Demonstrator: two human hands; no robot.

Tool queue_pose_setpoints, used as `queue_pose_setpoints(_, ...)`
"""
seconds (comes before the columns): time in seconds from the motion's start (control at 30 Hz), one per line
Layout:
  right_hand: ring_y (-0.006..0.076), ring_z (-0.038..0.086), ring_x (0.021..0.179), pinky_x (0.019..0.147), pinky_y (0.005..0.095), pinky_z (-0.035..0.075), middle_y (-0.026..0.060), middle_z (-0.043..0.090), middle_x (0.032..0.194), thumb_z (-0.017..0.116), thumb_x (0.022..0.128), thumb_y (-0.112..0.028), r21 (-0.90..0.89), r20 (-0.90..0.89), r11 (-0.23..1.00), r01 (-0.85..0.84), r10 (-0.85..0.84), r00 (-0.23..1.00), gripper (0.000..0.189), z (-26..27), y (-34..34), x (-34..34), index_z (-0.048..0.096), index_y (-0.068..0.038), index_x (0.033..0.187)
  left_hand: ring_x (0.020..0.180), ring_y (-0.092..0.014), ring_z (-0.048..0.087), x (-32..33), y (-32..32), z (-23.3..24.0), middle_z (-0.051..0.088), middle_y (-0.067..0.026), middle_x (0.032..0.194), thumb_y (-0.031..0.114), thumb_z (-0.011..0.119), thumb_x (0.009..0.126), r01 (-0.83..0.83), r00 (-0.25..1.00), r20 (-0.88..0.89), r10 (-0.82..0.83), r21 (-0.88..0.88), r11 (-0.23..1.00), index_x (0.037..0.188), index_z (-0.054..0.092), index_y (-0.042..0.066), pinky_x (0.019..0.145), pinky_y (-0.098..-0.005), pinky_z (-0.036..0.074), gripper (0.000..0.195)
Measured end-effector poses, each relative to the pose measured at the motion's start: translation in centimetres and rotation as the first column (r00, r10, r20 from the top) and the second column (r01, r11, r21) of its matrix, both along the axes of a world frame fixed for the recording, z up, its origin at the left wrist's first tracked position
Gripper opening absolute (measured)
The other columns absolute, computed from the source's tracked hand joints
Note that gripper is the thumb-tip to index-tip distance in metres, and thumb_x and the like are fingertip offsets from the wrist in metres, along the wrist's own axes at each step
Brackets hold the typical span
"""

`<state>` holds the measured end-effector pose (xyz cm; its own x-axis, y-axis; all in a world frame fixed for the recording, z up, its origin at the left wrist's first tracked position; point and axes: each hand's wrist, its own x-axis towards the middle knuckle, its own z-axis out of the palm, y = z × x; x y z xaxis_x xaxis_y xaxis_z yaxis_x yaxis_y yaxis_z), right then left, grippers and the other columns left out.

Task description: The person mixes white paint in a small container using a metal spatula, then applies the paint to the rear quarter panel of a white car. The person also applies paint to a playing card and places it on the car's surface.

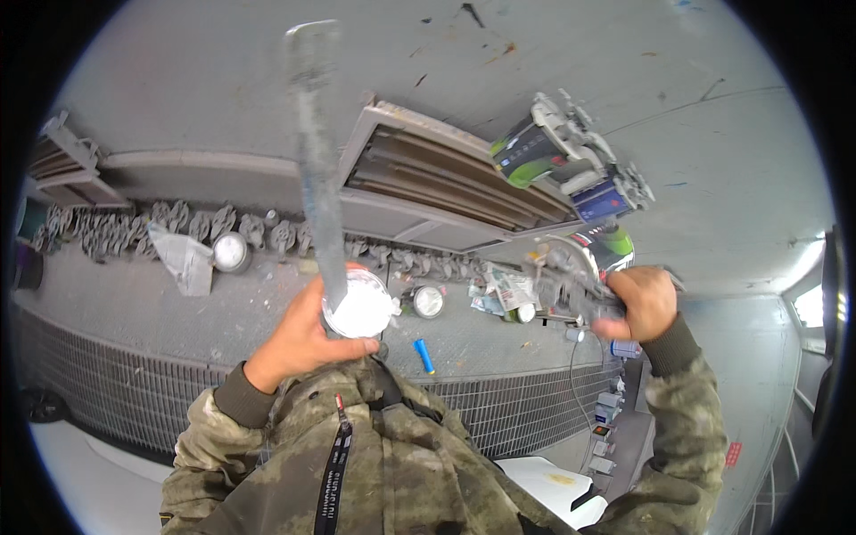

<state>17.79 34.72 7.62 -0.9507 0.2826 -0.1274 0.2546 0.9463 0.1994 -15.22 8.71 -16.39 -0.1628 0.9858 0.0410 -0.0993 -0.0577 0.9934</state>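
My left hand (294, 338) grips a small round can (361, 311) with a bright white content, held in front of my jacket. Out of this can rises a long flat grey stirring stick (317, 140), smeared along its length. Over on the right, my right hand (642, 301) is closed around a grey, motion-blurred handle-like part (595, 294). It appears to belong to the lid fittings of a black and green paint can (616, 249) just behind the fingers. Blur hides the exact shape of that part and how it joins the can.
More paint cans (528, 157) with grey lid fittings stand by a slatted wall vent (428, 164). On the floor are an open white-filled can (428, 301), another can (231, 252), a blue tool (423, 356) and newspaper (513, 286). Floor grating (508, 411) and white vehicle bodywork (548, 485) lie nearer.
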Motion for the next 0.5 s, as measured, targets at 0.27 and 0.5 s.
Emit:
queue_pose_setpoints(0.27,0.0224,0.046,0.052,0.049,0.0354,0.037,0.0050,0.043,0.060,0.054,0.082,-0.087,0.262,0.051,0.933,-0.246,0.241,0.969,0.084,11.3,-11.2,-4.9,0.046,-0.006,0.063,0.119,-0.038,0.063,2.5,6.7,4.9,0.063,-0.0196,0.129,0.041,0.095,0.069,0.138,0.945,-0.326,-0.035,0.298,0.944,0.142,0.050,0.002,0.101,-0.0441,0.050,0.094)
queue_pose_setpoints(0.5,0.0244,0.055,0.050,0.050,0.0371,0.049,0.0088,0.051,0.058,0.046,0.095,-0.079,0.435,0.076,0.856,-0.280,0.275,0.958,0.084,15.2,-15.3,-4.6,0.053,0.000,0.069,0.109,-0.041,0.065,3.3,8.1,10.5,0.064,-0.0227,0.123,0.048,0.093,0.072,0.102,0.918,-0.378,0.117,0.512,0.853,0.136,0.052,-0.005,0.093,-0.0445,0.053,0.093)
